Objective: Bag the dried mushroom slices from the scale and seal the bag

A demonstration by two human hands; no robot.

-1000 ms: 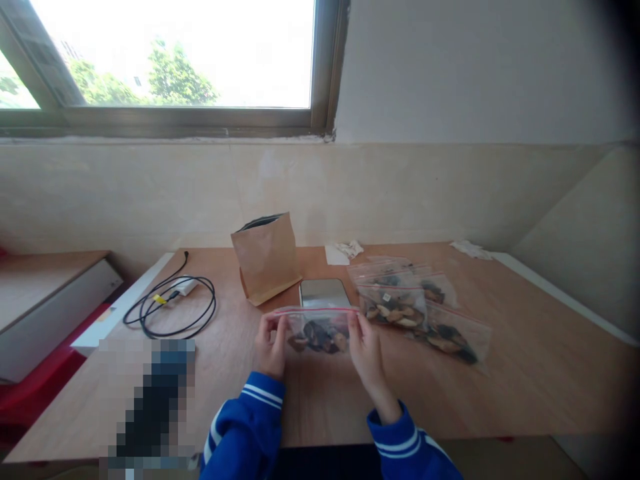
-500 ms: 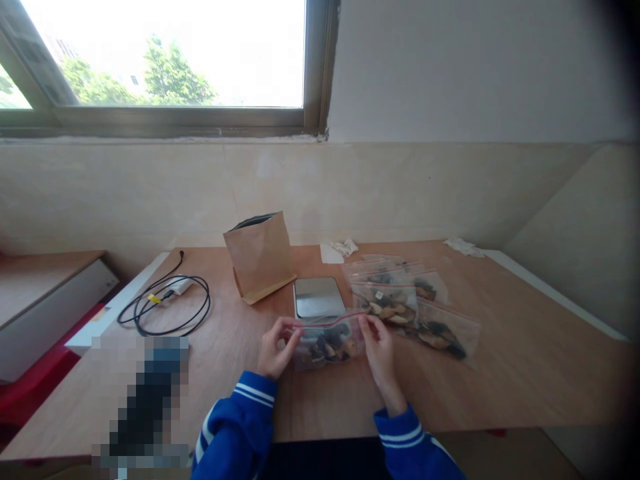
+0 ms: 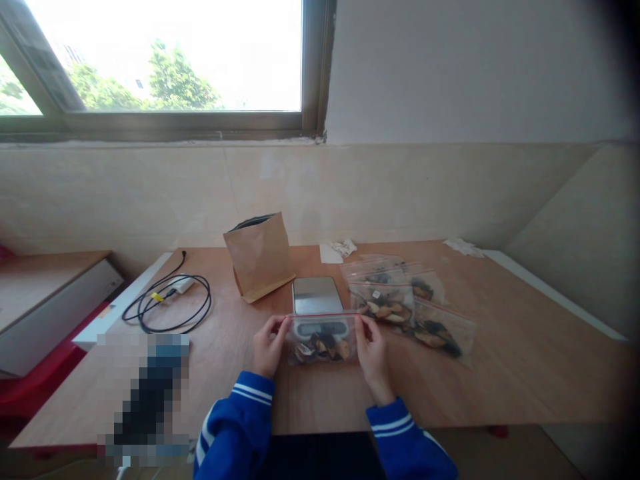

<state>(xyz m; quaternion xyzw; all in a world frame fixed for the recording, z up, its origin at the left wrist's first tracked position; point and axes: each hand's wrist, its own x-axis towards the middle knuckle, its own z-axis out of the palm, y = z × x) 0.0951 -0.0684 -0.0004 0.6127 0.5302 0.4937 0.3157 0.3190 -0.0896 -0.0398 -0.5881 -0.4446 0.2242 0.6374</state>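
Clear zip bag (image 3: 321, 339) of dark dried pieces, pinched at top corners by left hand (image 3: 267, 347) and right hand (image 3: 371, 347); scale (image 3: 317, 295) behind partly hidden.

No text, brand, number or sign can be read anywhere. A small white tag is seen inside one clear bag (image 3: 383, 301) on the table, but whatever is printed on it is too small to be made out. The brown paper bag (image 3: 260, 255) is plain, and the scale (image 3: 317, 295) display is blurred.
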